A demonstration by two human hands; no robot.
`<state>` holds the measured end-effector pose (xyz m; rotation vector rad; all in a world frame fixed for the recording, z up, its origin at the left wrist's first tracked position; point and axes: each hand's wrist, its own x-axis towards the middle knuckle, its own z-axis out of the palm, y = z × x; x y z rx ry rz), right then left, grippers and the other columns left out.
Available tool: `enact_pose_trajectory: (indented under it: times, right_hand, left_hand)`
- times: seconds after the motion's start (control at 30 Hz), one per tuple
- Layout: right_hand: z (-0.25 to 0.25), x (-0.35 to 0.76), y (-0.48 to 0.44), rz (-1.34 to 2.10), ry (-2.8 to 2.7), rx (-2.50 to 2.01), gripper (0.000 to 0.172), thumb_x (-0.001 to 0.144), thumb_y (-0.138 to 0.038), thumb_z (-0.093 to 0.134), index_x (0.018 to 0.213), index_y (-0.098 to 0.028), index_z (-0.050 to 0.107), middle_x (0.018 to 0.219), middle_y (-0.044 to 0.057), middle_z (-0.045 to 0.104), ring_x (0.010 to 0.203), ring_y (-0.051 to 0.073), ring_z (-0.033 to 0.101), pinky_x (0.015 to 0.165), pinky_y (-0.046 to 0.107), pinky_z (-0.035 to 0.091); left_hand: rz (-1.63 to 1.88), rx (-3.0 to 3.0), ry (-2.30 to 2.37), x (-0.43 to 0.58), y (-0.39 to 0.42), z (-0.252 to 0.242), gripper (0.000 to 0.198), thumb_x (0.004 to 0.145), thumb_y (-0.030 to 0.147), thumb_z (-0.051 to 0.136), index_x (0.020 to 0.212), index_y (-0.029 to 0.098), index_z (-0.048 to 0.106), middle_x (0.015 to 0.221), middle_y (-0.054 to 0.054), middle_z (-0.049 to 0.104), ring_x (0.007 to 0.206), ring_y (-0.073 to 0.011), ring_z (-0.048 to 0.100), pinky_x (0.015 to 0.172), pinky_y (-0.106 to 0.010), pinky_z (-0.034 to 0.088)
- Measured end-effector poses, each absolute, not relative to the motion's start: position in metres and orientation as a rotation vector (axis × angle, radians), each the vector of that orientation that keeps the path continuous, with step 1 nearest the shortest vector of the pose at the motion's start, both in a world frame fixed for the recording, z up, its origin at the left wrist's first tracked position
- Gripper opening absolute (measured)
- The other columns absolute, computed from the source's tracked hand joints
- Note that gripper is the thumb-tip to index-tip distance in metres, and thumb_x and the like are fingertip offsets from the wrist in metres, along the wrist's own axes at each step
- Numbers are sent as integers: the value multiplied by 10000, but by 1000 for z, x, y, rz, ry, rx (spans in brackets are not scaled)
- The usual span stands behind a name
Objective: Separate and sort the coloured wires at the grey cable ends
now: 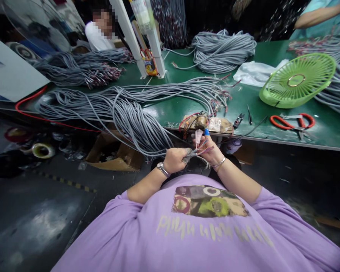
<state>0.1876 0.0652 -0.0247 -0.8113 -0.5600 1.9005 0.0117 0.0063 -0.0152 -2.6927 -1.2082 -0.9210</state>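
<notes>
My left hand [175, 159], with a metal watch at the wrist, is closed around the end of a grey cable [189, 155]. Thin coloured wires [205, 148] fan out of that end toward my right hand [211, 151]. The fingers of my right hand are bent among these wires, and a blue covering [206, 132] sits on one fingertip. A pale pink piece [198, 136] shows beside those fingers. From the green table [161, 109], a large bundle of grey cables [138, 124] hangs over the front edge, left of my hands.
Small pliers [238, 120], tweezers [249, 115] and red-handled scissors [300, 128] lie on the right, near a green fan [297, 80]. A white post [155, 49] stands behind. Below the table is a cardboard box [114, 151]. Other people are across the table.
</notes>
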Motion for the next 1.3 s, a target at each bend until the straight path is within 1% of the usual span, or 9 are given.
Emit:
enact_pose_trajectory:
  times: [0.3,0.37,0.5,0.63,0.8,0.87,1.0,1.13,1.3]
  right_hand:
    - [-28,201,56,2008,-454,-888,523,811,-719,559,757,-199,576,620,-16,615,458,79,475,425,197,345]
    - [-30,203,56,2011,-459,-901,519,829,-711,541,765,-197,582,635,-9,623,459,80,471,418,197,335]
    - [-30,205,58,2038,-541,-867,533,829,-722,526,810,-196,603,651,-4,634,464,83,477,437,202,368]
    - [-18,203,62,2052,-624,-901,551,796,-741,552,802,-192,602,643,6,640,473,96,511,437,212,387]
    - [-5,196,66,1973,-681,-981,420,748,-573,733,724,-181,584,609,-2,641,464,86,507,425,205,363]
    - [-7,193,65,1894,-703,-984,407,717,-535,774,694,-176,583,588,-12,630,477,83,509,447,205,374]
    - [-13,187,59,1673,-714,-1007,481,737,-624,713,635,-173,576,567,-14,612,478,78,499,464,212,385]
    - [-12,185,56,1833,-589,-965,467,739,-641,705,700,-185,613,635,4,665,504,105,557,486,241,445]
    - [-12,186,62,1908,-519,-885,419,749,-611,719,727,-209,605,617,-21,654,514,104,578,519,243,488]
  left_hand:
    - [-1006,-2701,-1038,0,-29,-6,221,878,243,481,789,166,668,602,-38,652,550,-142,615,538,-256,454]
    - [-1034,-2705,-995,-2,-35,-5,208,869,228,488,826,165,681,630,-38,670,571,-139,626,559,-256,473]
    - [-1111,-2568,-1046,-2,-37,-4,207,854,202,530,969,154,696,728,-51,725,626,-142,661,594,-256,497]
    - [-1092,-2484,-1052,2,-28,-6,221,861,217,539,998,143,696,693,-51,710,608,-148,650,584,-265,486]
    - [-1057,-2364,-1082,10,-12,-12,200,874,227,517,883,146,699,687,-65,701,597,-148,630,574,-270,466]
    - [-1025,-2328,-1116,12,-6,-15,199,872,227,509,817,155,687,668,-61,694,592,-147,624,570,-266,458]
    - [-999,-2313,-1185,14,5,-21,204,876,247,512,788,161,675,617,-51,660,571,-151,610,553,-268,430]
    - [-1008,-2357,-1196,17,12,-27,217,891,251,496,857,153,687,632,-55,664,590,-161,624,560,-274,424]
    - [-927,-2395,-1228,21,17,-35,254,898,283,480,898,153,698,658,-67,681,614,-169,632,567,-278,431]
